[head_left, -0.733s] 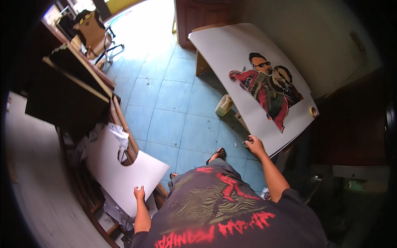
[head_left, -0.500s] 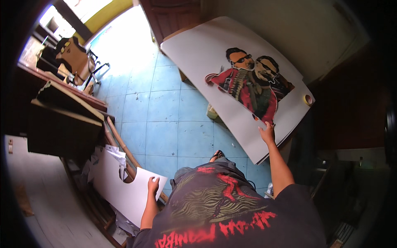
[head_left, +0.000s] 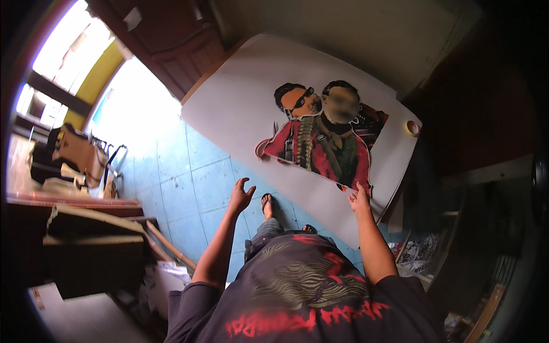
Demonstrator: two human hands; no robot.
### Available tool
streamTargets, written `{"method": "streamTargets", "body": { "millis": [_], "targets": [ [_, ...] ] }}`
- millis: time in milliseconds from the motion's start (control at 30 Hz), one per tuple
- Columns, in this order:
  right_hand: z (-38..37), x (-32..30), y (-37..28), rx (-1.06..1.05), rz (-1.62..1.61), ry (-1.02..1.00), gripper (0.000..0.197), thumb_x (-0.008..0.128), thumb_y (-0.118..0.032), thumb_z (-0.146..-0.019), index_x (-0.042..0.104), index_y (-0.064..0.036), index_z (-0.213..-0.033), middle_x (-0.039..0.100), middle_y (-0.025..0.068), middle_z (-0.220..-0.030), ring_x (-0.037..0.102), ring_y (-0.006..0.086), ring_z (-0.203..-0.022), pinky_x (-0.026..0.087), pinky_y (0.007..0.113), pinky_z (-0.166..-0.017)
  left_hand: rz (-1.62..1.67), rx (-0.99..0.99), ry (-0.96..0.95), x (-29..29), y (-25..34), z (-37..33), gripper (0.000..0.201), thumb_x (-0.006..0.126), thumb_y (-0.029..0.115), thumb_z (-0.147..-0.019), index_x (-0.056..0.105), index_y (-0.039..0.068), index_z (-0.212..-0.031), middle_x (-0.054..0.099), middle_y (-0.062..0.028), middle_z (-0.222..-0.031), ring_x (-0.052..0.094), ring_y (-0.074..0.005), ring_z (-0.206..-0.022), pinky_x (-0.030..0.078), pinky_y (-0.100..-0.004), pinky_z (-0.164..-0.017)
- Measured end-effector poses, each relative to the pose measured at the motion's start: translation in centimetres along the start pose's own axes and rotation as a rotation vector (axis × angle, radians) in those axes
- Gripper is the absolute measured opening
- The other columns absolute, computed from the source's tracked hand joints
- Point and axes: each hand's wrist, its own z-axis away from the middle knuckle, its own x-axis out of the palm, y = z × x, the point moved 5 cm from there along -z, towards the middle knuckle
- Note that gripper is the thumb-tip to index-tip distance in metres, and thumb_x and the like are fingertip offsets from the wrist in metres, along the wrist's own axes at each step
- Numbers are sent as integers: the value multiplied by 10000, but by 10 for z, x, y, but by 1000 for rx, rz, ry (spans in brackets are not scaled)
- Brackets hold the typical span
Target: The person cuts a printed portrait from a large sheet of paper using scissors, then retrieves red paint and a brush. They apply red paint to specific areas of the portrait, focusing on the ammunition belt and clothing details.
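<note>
A large cut-out picture of two printed figures in red and dark green (head_left: 329, 143) lies on a stack of big white sheets (head_left: 223, 91) on the table. My right hand (head_left: 359, 199) is at the picture's lower right end, fingers closed on its edge by the red sleeve. My left hand (head_left: 242, 197) hangs over the blue floor, left of the sheets, fingers curled apart with nothing in them. A red rounded shape (head_left: 262, 149) sticks out at the picture's left edge; I cannot tell what it is. A tape roll (head_left: 412, 128) sits at the right edge of the sheets.
Brown doors (head_left: 171, 46) stand behind the table. A brown office chair (head_left: 77, 154) is at the far left, near the bright doorway. Dark furniture with a torn board edge (head_left: 97, 217), poles (head_left: 171, 246) and crumpled white paper (head_left: 171, 271) line my left side.
My left hand has let go of a white paper offcut on the left and moved toward the table. My right hand stays at the picture's lower end. My view and body have shifted.
</note>
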Motion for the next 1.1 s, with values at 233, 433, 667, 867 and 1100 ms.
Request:
{"method": "streamTargets", "body": {
  "millis": [233,433,667,867,1100],
  "targets": [
    [-2,13,20,71,-263,91,556,767,-472,-779,497,-76,-1061,514,31,-1021,515,168,-940,434,364,-896,-45,315,-103,24,38,-133,566,705,207,-803,484,13,-1288,536,-226,-1244,526,-414,-1154,459,-454,-970],
    [-13,5,31,123,-451,254,320,775,-376,-799,582,-174,-955,526,-34,-911,496,118,-749,450,337,-795,-175,322,-177,42,33,-173,611,697,199,-799,452,38,-1335,537,-238,-1245,536,-405,-1152,470,-459,-953],
    [22,26,-6,-228,-529,76,209,722,-241,-873,591,-182,-1025,602,-15,-993,569,117,-873,474,323,-774,-126,253,-194,44,27,-187,557,685,190,-812,477,19,-1299,555,-245,-1170,547,-412,-1097,471,-468,-924],
    [116,22,-126,-605,-385,-109,291,667,-273,-913,583,-97,-1128,616,51,-1067,589,175,-963,463,328,-872,-255,308,-192,52,23,-190,530,668,294,-844,503,47,-1282,549,-216,-1201,516,-382,-1098,442,-467,-937],
    [290,-180,-238,-1022,-548,159,432,595,-315,-958,532,-35,-1281,602,135,-1248,578,272,-1144,422,411,-1016,-472,279,-152,56,55,-171,483,688,348,-822,563,118,-1229,559,-84,-1207,502,-338,-1065,428,-461,-928]
  ]
}}
